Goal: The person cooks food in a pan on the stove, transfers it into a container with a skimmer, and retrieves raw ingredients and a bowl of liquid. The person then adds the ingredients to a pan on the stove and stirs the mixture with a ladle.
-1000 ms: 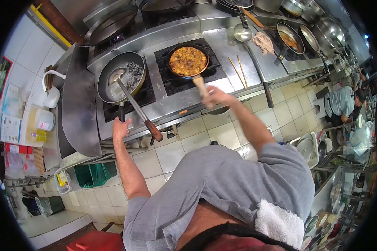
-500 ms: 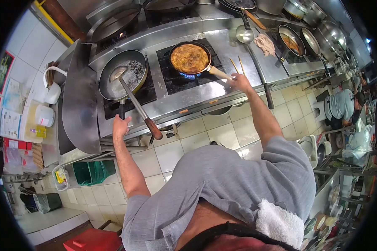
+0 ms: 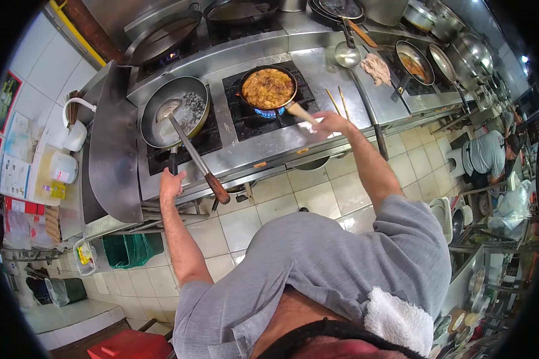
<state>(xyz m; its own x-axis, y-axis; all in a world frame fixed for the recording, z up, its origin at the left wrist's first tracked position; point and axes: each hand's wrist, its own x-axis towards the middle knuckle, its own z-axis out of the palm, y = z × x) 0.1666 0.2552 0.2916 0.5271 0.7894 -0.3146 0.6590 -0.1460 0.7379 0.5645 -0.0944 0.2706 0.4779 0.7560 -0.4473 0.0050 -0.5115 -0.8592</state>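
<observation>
My right hand [image 3: 332,124] is closed round the pale handle of a small frying pan [image 3: 296,90]. A browned, round omelette-like food [image 3: 268,87] fills that pan, which is over a burner with a blue flame [image 3: 269,112]. On the left, my left hand [image 3: 172,183] grips the dark handle of a wok [image 3: 151,107]. Whitish liquid with grey-white lumps [image 3: 190,107] lies inside the wok. A long ladle [image 3: 188,143] with a wooden grip rests in it, its handle sticking out over the counter's front edge.
Two chopsticks [image 3: 338,103] lie on the steel counter right of the frying pan. Beyond them are a second long ladle [image 3: 365,99], a crumpled cloth [image 3: 376,69] and a pan with orange-brown food [image 3: 415,63]. A bent person [image 3: 485,152] is at the far right.
The frying pan and my right hand have shifted slightly left. The food in the pan looks lumpier and brighter now. My left hand still holds the wok handle.
</observation>
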